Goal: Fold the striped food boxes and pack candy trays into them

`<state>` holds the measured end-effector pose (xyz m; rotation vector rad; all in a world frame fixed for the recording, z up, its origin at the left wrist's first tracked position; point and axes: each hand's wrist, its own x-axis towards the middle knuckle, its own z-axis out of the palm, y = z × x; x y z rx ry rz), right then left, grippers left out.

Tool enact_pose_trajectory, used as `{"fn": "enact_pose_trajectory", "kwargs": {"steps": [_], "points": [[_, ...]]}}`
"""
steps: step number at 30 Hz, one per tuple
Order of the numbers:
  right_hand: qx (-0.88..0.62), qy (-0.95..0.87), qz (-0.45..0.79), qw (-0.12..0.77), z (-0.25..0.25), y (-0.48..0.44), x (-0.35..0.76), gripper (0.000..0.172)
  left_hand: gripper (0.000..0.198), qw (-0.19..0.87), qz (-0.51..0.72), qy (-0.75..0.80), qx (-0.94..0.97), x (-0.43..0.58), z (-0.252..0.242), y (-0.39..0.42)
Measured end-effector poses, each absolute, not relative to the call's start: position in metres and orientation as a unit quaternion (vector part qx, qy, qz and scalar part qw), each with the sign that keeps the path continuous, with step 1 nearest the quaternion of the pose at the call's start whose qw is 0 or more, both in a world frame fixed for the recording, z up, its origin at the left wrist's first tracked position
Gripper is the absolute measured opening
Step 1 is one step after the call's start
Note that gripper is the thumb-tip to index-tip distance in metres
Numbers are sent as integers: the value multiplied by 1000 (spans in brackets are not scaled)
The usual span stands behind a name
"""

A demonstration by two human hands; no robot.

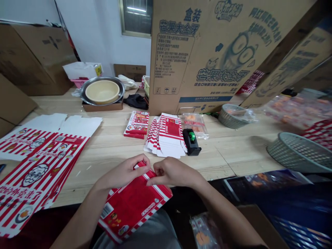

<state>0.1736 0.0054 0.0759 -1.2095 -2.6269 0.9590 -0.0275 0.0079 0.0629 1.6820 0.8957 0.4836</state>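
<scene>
Over my lap, tilted, is a red and white striped carton [135,204] with a barcode at its lower left corner. My left hand [129,171] grips its upper edge, thumb on the red face and fingers curled behind. Close beside it, my right hand [168,173] has its fingers curled in and its thumb on the carton's top edge; what lies under those fingers is hidden. Beyond my hands lies a fanned stack of folded striped cartons [169,133]. A smaller red and white box [137,122] sits to its left, and a black tape dispenser [192,141] with green tape to its right.
Flat printed card sheets [38,166] cover the table's left side. Behind are a cream bowl [102,91] in a metal basin and a large cardboard box [207,55]. Grey-green baskets [298,155] and bagged items [293,110] stand at right; a blue crate [303,214] is lower right.
</scene>
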Motion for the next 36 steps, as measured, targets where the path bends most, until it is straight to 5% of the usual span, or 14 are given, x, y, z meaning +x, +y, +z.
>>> {"fn": "enact_pose_trajectory", "kwargs": {"steps": [7, 14, 22, 25, 32, 36], "points": [[-465, -875, 114, 74, 98, -6, 165, 44, 22, 489, 280, 435, 702, -25, 90, -5], [-443, -888, 92, 80, 119, -13, 167, 56, 21, 440, 351, 486, 669, -18, 104, -28], [-239, -761, 593, 115, 154, 6, 181, 18, 27, 526, 350, 490, 601, -26, 124, -36], [-259, -727, 620, 142, 157, 11, 181, 6, 29, 531, 353, 498, 588, -27, 126, -37], [-161, -567, 806, 59, 105, 18, 164, 33, 28, 576, 383, 394, 605, -30, 112, -42], [-294, -665, 680, 92, 44, 17, 150, 18, 31, 566, 414, 442, 560, -45, 100, -27]]}}
